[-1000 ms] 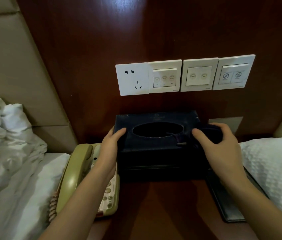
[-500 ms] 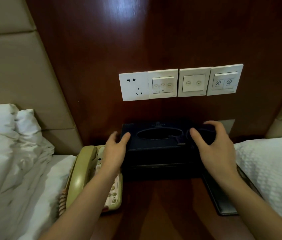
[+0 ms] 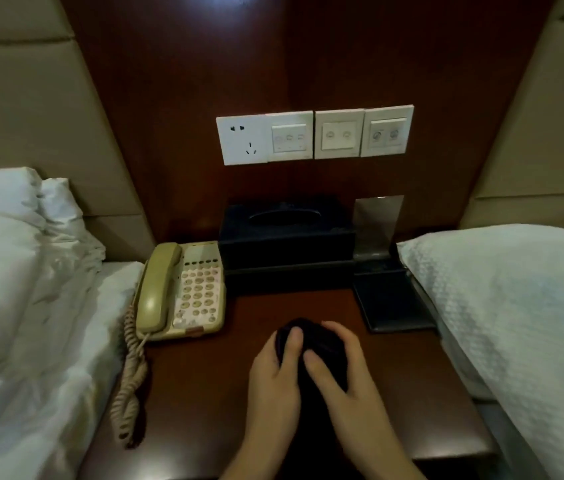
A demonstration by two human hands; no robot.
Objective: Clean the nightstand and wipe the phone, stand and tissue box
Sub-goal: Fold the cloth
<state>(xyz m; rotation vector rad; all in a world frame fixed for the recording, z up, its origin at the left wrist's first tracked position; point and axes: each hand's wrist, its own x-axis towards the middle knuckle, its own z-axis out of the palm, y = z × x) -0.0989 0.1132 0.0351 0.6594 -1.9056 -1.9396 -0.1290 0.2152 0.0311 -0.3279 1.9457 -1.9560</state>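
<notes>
Dark cloth: a dark bunched wiping cloth is sitting between both hands, above the near middle of the nightstand.
Head view, left hand: the left hand is curling round the cloth's left side, thumb lying across the top.
Head view, right hand: the right hand is wrapping the cloth's right side, thumb pressing onto it; both hands seem to be gathering or folding the cloth rather than wiping.
Nightstand: the dark reddish-brown wooden nightstand top is lying between two white beds; whether it is clean I cannot tell, as the light is dim.
Phone: the beige corded desk phone with a keypad is resting at the far left, handset in its cradle, coiled cord trailing toward the near edge.
Tissue box: the dark blue rectangular tissue box is standing at the far middle against the wall panel, just right of the phone, no tissue showing in its oval slot.
Stand: the shiny metal upright stand is standing at the far right, just beside the tissue box, with a black flat pad lying nearer.
Progress: nothing is being wiped at this moment; judging by the cloth being regathered, a pass is likely ending or about to begin, and which items remain I cannot tell.
</notes>
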